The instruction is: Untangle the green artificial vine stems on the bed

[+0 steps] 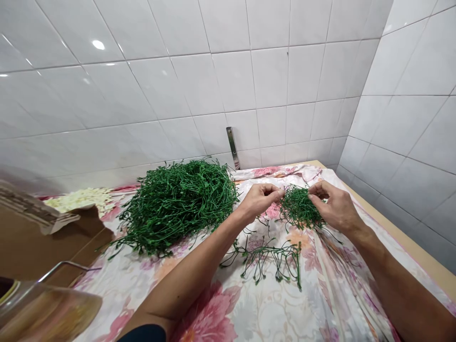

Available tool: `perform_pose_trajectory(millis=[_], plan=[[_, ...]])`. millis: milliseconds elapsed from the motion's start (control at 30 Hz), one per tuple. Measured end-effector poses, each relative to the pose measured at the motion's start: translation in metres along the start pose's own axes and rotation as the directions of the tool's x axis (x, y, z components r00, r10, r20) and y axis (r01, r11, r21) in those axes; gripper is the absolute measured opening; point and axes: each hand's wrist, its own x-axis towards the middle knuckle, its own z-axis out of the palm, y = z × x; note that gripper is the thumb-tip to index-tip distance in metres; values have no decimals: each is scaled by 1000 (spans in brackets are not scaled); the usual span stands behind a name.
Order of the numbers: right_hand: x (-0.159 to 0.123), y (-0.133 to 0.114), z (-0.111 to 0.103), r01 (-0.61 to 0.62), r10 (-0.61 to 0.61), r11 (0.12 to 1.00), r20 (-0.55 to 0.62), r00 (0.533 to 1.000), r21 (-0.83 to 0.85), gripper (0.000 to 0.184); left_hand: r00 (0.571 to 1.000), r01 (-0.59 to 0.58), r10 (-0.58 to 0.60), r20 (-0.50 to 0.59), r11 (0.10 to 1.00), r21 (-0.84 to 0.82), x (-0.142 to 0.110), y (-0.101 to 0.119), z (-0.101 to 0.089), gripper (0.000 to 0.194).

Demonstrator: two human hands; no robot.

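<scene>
A small pile of thin green plastic-looking stems (301, 207) with knobbed tips lies between my two hands on the flowered cloth (263, 313). At its left edge my left hand (261, 199) is closed in a pinch; what sits between thumb and forefinger is too small to make out. From the right, my right hand (333, 206) pinches stems at the pile's edge. A few loose branched stems (270, 260) are spread in front of the pile. Left of my left hand rises a much larger heap of the same green stems (181, 204).
Pale yellow small pieces (83, 199) are heaped at the back left, behind an open cardboard box (53, 237). A blurred, see-through container (50, 308) with a metal wire is at the lower left. A metal strip (232, 147) stands against the tiled wall (235, 80).
</scene>
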Motion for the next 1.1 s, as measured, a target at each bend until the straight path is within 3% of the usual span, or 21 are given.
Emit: perform_pose_trajectory(millis=[133, 233, 333, 600, 700, 800, 967, 1100], plan=[[-1, -6, 0, 68, -68, 997, 1, 998, -35, 16, 998, 64, -62, 32, 996, -68, -4, 8, 4, 39], [-4, -16, 4, 8, -22, 985, 79, 997, 173, 22, 997, 70, -66, 36, 991, -117, -6, 10, 9, 39], [-8, -25, 13, -77, -4, 915, 201, 980, 396, 28, 999, 53, -54, 1, 985, -166, -7, 8, 17, 40], [-12, -19, 35, -151, 112, 849, 106, 988, 507, 28, 996, -39, 25, -83, 983, -181, -8, 1, 28, 33], [-12, -18, 37, -148, 118, 850, 93, 989, 505, 27, 992, -91, 81, -98, 991, -99, -6, -3, 28, 28], [-13, -18, 35, -108, 89, 875, 62, 994, 473, 25, 983, -134, 145, -114, 986, 101, -7, -5, 27, 23], [-14, -20, 29, 99, -90, 968, -51, 995, 231, 16, 951, -229, 301, -68, 836, 498, -15, 0, 24, 13], [-16, -22, 25, 147, -144, 981, -27, 989, 127, 15, 957, -219, 288, -29, 785, 579, -17, 5, 24, 13]])
